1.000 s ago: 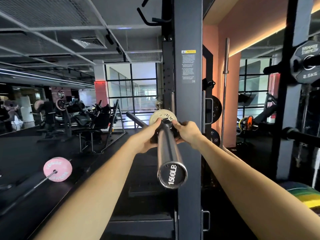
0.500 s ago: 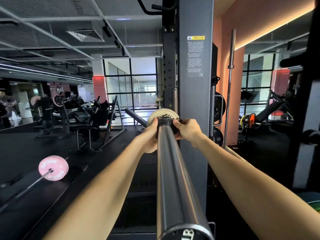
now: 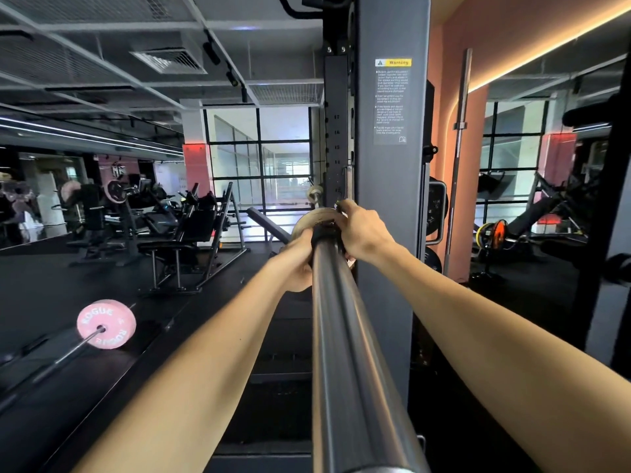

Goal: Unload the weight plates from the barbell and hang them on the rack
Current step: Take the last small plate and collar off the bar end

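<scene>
we lean closer now, and our left hand (image 3: 297, 264) and right hand (image 3: 362, 230) both curl tight on the black collar (image 3: 324, 232) by the small plate (image 3: 309, 220), so it may slide off the barbell (image 3: 345, 336) soon.

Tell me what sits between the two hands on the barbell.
Head view: the black collar on the barbell sleeve lies between the left hand and right hand, against the pale plate.

Both hands (image 3: 362, 233) grip collar (image 3: 322, 233) (plate (image 3: 309, 221) behind).
</scene>
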`<move>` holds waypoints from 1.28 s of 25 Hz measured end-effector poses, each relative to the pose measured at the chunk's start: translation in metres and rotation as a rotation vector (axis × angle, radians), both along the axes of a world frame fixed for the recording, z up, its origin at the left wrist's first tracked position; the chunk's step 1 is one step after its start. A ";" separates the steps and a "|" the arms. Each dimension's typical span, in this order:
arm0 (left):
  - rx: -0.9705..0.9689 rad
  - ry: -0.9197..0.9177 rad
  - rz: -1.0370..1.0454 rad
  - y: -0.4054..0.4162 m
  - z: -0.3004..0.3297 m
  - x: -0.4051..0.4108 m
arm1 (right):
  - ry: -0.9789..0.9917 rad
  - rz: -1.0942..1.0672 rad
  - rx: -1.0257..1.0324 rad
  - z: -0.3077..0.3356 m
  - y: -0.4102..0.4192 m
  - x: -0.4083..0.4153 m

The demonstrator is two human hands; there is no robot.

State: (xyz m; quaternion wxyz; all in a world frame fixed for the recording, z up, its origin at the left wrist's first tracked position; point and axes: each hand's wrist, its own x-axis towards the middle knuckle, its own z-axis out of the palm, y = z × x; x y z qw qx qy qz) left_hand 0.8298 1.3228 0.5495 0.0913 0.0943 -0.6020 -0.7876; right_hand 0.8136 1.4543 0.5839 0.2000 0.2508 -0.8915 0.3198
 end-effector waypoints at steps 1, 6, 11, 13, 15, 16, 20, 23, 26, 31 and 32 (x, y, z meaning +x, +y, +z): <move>0.005 0.009 0.013 0.001 -0.001 0.000 | 0.005 0.026 0.052 0.002 0.000 -0.002; 0.018 -0.039 -0.015 0.003 0.004 0.008 | -0.067 0.148 0.234 0.013 -0.001 0.001; -0.043 -0.013 -0.018 0.003 0.000 0.007 | -0.123 0.191 0.252 0.014 -0.010 -0.005; -0.023 -0.055 -0.045 0.002 0.003 0.005 | -0.064 0.222 0.177 0.009 -0.002 -0.005; -0.037 -0.112 -0.070 0.004 0.013 0.007 | -0.084 0.191 -0.024 0.003 0.008 -0.005; -0.088 -0.143 -0.073 0.005 0.017 0.007 | -0.132 0.154 -0.128 -0.002 0.012 -0.008; -0.168 -0.122 -0.104 0.011 0.025 0.012 | -0.273 0.120 -0.311 -0.017 0.017 -0.016; -0.174 -0.098 -0.077 0.013 0.025 0.011 | -0.317 0.176 -0.383 -0.020 0.017 -0.020; -0.160 -0.091 -0.045 0.014 0.025 0.014 | -0.345 0.197 -0.370 -0.020 0.018 -0.023; -0.173 -0.012 0.004 0.014 0.017 0.015 | -0.340 0.217 -0.340 -0.017 0.018 -0.020; -0.158 -0.070 -0.003 0.014 0.017 0.019 | -0.339 0.218 -0.335 -0.016 0.018 -0.018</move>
